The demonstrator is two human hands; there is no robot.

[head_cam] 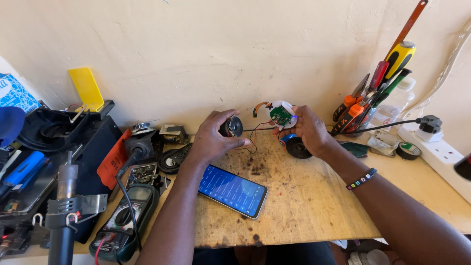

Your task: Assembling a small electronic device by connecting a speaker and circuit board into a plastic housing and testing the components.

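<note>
a small round speaker [231, 127] is sitting in the curled fingers [222, 118] of the left hand [211, 138], while the right hand [308, 128] is pinching a white disc with a green circuit board [280, 115] by its rim. thin wires [255, 133] are joining the two, likely light and fragile, best gripped at the edges. both are hovering over the wooden bench [304, 196], a phone [232, 190] lying at six o'clock, screwdrivers [378, 88] at three.
</note>
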